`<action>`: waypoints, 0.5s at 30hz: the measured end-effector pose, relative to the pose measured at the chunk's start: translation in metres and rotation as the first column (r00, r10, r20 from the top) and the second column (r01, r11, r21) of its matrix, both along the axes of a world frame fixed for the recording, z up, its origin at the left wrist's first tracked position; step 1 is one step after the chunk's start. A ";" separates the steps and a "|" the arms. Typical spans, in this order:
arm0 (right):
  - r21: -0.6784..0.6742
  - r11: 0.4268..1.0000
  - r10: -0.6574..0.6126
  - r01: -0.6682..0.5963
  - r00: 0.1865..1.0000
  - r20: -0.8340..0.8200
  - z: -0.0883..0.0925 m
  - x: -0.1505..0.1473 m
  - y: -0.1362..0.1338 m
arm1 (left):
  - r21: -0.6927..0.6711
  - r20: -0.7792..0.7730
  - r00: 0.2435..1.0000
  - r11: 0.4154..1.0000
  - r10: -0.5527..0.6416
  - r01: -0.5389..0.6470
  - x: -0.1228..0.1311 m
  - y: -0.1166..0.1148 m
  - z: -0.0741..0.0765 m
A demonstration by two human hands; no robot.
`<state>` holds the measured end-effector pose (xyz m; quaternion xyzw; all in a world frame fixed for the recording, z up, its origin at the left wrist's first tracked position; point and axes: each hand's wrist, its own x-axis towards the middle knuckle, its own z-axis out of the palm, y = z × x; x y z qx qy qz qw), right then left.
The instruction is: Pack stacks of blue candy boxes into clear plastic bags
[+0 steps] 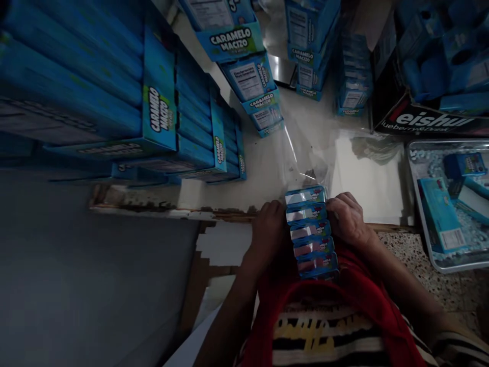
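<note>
A row of several small blue candy boxes (311, 232) is pressed between both of my hands, close against my red apron. My left hand (269, 224) grips the row's left side with fingers curled. My right hand (347, 219) clasps the right side, fingers wrapped over the top boxes. A clear plastic bag (305, 153) lies on the white table (263, 168) just beyond the row, its mouth near the farthest box.
Tall stacks of blue "Caramelo Macizo" cartons (114, 92) fill the left. More stacks (248, 61) stand at the back. A black box of blue items (431, 66) sits at the right, above a metal tray (446, 265) with loose boxes.
</note>
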<state>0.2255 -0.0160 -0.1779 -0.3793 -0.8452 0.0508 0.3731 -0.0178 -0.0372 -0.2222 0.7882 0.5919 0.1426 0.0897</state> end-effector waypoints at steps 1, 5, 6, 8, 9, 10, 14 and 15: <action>0.014 1.000 0.008 -0.009 1.000 0.008 0.000 0.004 -0.003 | -0.001 -0.010 1.000 1.000 -0.029 0.029 0.001 -0.003 0.002; 0.096 0.994 -0.047 0.047 0.999 0.001 -0.006 0.017 -0.015 | -0.054 0.023 1.000 0.999 -0.001 0.003 0.014 -0.014 0.005; 0.113 0.988 -0.100 0.101 0.995 -0.019 -0.009 0.018 -0.018 | -0.053 0.044 0.998 0.998 0.035 -0.033 0.018 -0.017 0.005; 0.130 0.962 -0.234 0.242 0.970 -0.072 -0.014 0.018 -0.021 | -0.012 0.112 0.987 0.993 0.116 -0.115 0.026 -0.019 0.004; 0.123 0.945 -0.295 0.304 0.951 -0.088 -0.016 0.017 -0.023 | 0.024 0.164 0.974 0.986 0.156 -0.163 0.028 -0.020 0.004; 0.106 0.934 -0.332 0.341 0.939 -0.093 -0.018 0.017 -0.024 | 0.062 0.226 0.955 0.975 0.193 -0.212 0.030 -0.020 0.003; 0.031 0.965 -0.258 0.261 0.963 -0.073 -0.016 0.015 -0.024 | 0.150 0.463 0.859 0.936 0.218 -0.318 0.035 -0.016 0.004; 0.008 0.968 -0.249 0.251 0.965 -0.087 -0.014 0.015 -0.023 | 0.156 0.501 0.840 0.932 0.210 -0.326 0.036 -0.014 0.004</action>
